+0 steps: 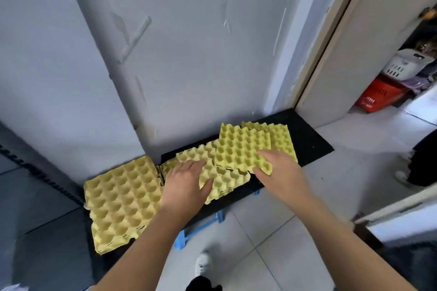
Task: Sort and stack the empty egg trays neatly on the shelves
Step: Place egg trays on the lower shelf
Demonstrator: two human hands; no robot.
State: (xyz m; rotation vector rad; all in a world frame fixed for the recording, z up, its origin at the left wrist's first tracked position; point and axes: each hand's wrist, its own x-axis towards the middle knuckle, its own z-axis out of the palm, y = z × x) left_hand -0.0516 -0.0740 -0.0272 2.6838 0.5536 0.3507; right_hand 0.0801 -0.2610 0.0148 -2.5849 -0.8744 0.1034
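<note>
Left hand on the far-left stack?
No, the left hand rests on the middle stack, beside the far-left stack.

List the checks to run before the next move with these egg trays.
1. Right hand grips the yellow moulded-pulp egg tray at its near corner: ok.
2. Left hand rests flat on the middle tray stack: ok.
3. Middle tray stack squared up: not ok, layers skewed.
4. Left tray stack even: ok.
5. Visible cups empty: ok.
6. Room on the target shelf: cannot tell, none in view.
</note>
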